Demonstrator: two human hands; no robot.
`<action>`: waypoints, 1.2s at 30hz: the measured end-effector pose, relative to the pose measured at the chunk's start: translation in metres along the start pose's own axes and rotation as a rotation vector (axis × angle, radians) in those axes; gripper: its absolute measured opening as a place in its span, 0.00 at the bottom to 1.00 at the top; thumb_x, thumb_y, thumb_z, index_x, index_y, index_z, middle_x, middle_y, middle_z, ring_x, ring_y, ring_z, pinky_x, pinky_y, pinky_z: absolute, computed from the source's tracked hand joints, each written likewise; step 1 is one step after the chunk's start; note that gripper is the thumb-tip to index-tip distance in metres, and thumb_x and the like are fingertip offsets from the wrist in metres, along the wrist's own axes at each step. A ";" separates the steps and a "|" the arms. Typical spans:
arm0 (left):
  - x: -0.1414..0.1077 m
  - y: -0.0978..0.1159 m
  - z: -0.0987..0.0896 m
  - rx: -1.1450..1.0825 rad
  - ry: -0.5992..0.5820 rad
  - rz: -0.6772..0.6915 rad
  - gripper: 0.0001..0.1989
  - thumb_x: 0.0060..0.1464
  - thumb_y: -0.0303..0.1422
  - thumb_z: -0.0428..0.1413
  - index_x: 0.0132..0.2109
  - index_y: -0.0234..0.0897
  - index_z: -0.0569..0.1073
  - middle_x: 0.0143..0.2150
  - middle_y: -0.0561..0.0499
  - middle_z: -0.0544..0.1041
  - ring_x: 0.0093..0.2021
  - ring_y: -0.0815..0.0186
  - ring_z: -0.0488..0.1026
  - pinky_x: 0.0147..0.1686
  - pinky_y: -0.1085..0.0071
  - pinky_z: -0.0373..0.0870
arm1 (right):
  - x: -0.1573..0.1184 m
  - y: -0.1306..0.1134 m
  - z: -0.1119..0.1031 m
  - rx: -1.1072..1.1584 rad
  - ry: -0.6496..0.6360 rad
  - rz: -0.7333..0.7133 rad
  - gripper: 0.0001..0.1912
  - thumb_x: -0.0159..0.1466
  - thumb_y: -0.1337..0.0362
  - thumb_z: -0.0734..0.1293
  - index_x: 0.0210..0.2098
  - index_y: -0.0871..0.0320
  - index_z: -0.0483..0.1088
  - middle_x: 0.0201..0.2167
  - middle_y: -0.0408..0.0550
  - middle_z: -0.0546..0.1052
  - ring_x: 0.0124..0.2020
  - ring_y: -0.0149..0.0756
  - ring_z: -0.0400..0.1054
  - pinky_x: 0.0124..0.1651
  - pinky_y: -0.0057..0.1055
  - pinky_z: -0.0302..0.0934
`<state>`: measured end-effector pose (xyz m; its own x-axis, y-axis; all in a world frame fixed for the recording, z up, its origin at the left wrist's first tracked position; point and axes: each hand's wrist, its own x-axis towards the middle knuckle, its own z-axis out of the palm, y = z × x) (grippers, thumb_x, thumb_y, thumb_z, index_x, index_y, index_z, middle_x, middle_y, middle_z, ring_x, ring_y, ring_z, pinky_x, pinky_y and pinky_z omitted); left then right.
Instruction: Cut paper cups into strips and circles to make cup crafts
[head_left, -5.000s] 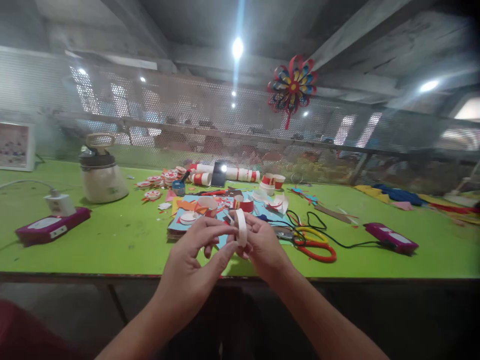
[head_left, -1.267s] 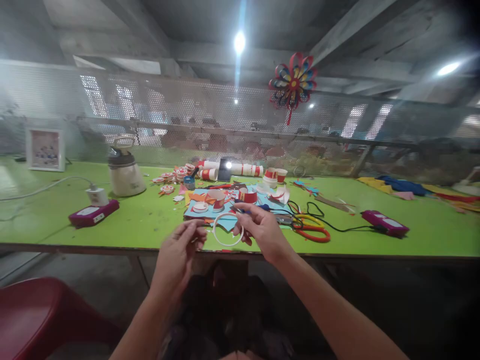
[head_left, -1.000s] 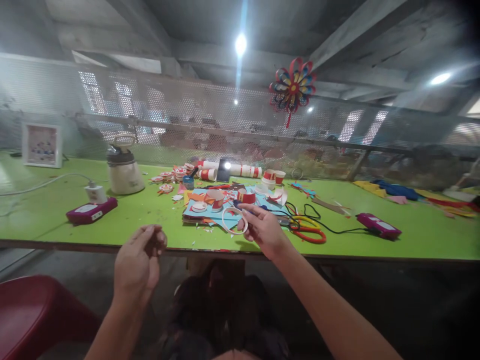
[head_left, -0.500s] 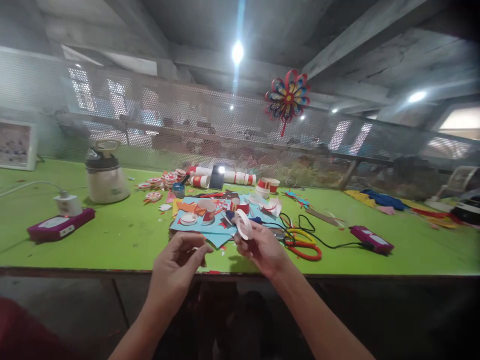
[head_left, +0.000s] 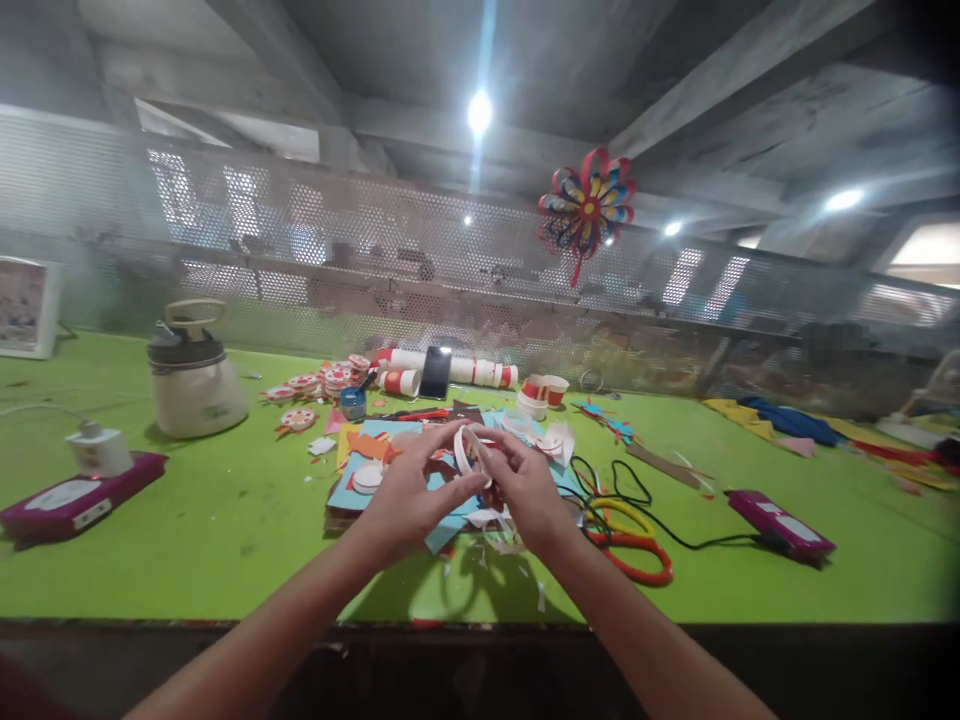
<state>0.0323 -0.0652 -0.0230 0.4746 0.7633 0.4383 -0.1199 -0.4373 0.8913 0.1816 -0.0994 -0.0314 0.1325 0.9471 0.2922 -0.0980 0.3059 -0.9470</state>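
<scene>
A white paper ring (head_left: 463, 455), apparently cut from a paper cup, is held up between both hands over the middle of the table. My left hand (head_left: 409, 492) curls around its left side, thumb low and fingers over the top. On the other side, my right hand (head_left: 529, 490) pinches the ring's edge, its fingertips partly hidden. Blue paper sheets (head_left: 346, 492) lie in a pile beneath the hands, bearing a white disc (head_left: 367, 478) and paper scraps. White trimmings (head_left: 499, 535) are scattered under the ring. To the right rest scissors (head_left: 637, 558) with orange and yellow handles.
Cut paper cups (head_left: 532, 400), a phone (head_left: 435, 373), a blue jar (head_left: 352, 403) and red-and-white paper pieces (head_left: 298, 420) stand further back. A kettle-shaped jug (head_left: 199, 385) and purple power strips (head_left: 82, 500) flank the work. A paper flower (head_left: 590, 208) hangs ahead.
My left hand has moved right and closed on the ring, which only my right hand held before. White trimmings now show beneath the hands. The camera view has shifted nearer the table.
</scene>
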 end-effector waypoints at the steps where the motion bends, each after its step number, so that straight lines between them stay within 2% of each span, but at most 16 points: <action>1: 0.004 -0.001 0.000 -0.021 -0.006 -0.002 0.27 0.47 0.36 0.63 0.55 0.37 0.71 0.54 0.41 0.72 0.50 0.53 0.71 0.46 0.61 0.70 | 0.003 -0.001 0.000 -0.032 0.001 -0.016 0.19 0.58 0.54 0.69 0.44 0.60 0.70 0.16 0.34 0.67 0.13 0.23 0.57 0.15 0.20 0.50; 5: 0.017 -0.003 -0.003 -0.222 -0.062 -0.042 0.27 0.46 0.33 0.64 0.54 0.37 0.70 0.51 0.42 0.74 0.45 0.58 0.73 0.41 0.65 0.71 | 0.016 -0.006 -0.004 -0.136 0.022 -0.072 0.20 0.59 0.53 0.67 0.45 0.60 0.69 0.18 0.36 0.70 0.15 0.26 0.60 0.17 0.23 0.54; 8: 0.026 -0.001 -0.011 -0.466 -0.118 -0.100 0.19 0.50 0.33 0.62 0.50 0.35 0.73 0.48 0.42 0.76 0.46 0.59 0.73 0.43 0.68 0.71 | 0.029 -0.013 -0.016 -0.197 0.102 -0.146 0.15 0.59 0.54 0.68 0.37 0.60 0.70 0.23 0.40 0.73 0.22 0.29 0.65 0.27 0.27 0.61; 10: 0.032 0.000 -0.017 -0.631 -0.166 -0.138 0.15 0.53 0.33 0.59 0.48 0.33 0.74 0.48 0.40 0.76 0.47 0.59 0.74 0.43 0.69 0.71 | 0.038 -0.018 -0.027 -0.233 0.176 -0.194 0.11 0.57 0.57 0.70 0.30 0.59 0.69 0.23 0.40 0.72 0.25 0.28 0.65 0.31 0.26 0.60; 13: 0.039 -0.001 -0.023 -0.811 -0.203 -0.196 0.14 0.55 0.33 0.56 0.46 0.31 0.76 0.46 0.41 0.76 0.45 0.59 0.75 0.43 0.69 0.73 | 0.049 -0.024 -0.041 -0.269 0.227 -0.216 0.11 0.56 0.60 0.71 0.26 0.58 0.66 0.21 0.38 0.70 0.23 0.27 0.62 0.28 0.25 0.57; 18: 0.044 -0.010 -0.023 -0.985 -0.247 -0.284 0.15 0.53 0.34 0.56 0.45 0.28 0.76 0.38 0.42 0.77 0.40 0.57 0.77 0.39 0.67 0.75 | 0.049 -0.017 -0.045 -0.302 0.155 -0.210 0.12 0.59 0.57 0.68 0.27 0.58 0.66 0.15 0.35 0.66 0.17 0.26 0.57 0.21 0.25 0.52; 22: 0.041 -0.018 -0.022 -1.009 -0.244 -0.330 0.16 0.55 0.34 0.54 0.48 0.31 0.74 0.38 0.42 0.77 0.38 0.57 0.77 0.35 0.67 0.75 | 0.041 -0.007 -0.041 -0.370 0.100 -0.215 0.17 0.63 0.55 0.65 0.23 0.57 0.63 0.13 0.33 0.58 0.15 0.24 0.49 0.18 0.24 0.45; 25: 0.037 -0.024 -0.023 -1.003 -0.249 -0.323 0.16 0.57 0.34 0.53 0.49 0.32 0.74 0.41 0.41 0.76 0.39 0.59 0.76 0.34 0.69 0.74 | 0.036 -0.004 -0.037 -0.442 0.081 -0.249 0.20 0.64 0.56 0.64 0.19 0.58 0.62 0.15 0.36 0.60 0.18 0.26 0.52 0.22 0.26 0.49; 27: 0.035 -0.028 -0.024 -0.989 -0.254 -0.328 0.16 0.57 0.34 0.53 0.50 0.32 0.73 0.42 0.41 0.75 0.39 0.59 0.75 0.33 0.71 0.74 | 0.033 -0.005 -0.035 -0.487 0.051 -0.271 0.17 0.63 0.59 0.65 0.20 0.58 0.67 0.19 0.40 0.66 0.22 0.29 0.58 0.27 0.28 0.54; 31: 0.033 -0.031 -0.023 -0.969 -0.258 -0.351 0.18 0.55 0.35 0.56 0.52 0.35 0.72 0.46 0.41 0.74 0.39 0.59 0.74 0.31 0.71 0.72 | 0.027 -0.008 -0.028 -0.545 -0.040 -0.318 0.07 0.64 0.61 0.66 0.35 0.57 0.75 0.30 0.46 0.75 0.33 0.35 0.67 0.38 0.33 0.61; 34: 0.033 -0.033 -0.020 -0.946 -0.248 -0.352 0.19 0.54 0.35 0.59 0.52 0.36 0.73 0.48 0.41 0.73 0.40 0.60 0.73 0.33 0.71 0.71 | 0.022 -0.011 -0.023 -0.592 -0.118 -0.364 0.11 0.66 0.64 0.63 0.46 0.58 0.73 0.38 0.49 0.75 0.39 0.38 0.68 0.44 0.36 0.62; 36: 0.033 -0.035 -0.018 -0.930 -0.241 -0.344 0.18 0.53 0.35 0.59 0.51 0.37 0.73 0.49 0.42 0.73 0.39 0.63 0.72 0.34 0.72 0.71 | 0.019 -0.011 -0.020 -0.623 -0.149 -0.385 0.13 0.66 0.66 0.63 0.49 0.59 0.71 0.39 0.51 0.75 0.39 0.38 0.67 0.43 0.37 0.62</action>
<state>0.0369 -0.0163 -0.0376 0.7616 0.6171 0.1979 -0.5250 0.4084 0.7467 0.2052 -0.0865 -0.0183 -0.0947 0.8008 0.5914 0.5111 0.5489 -0.6614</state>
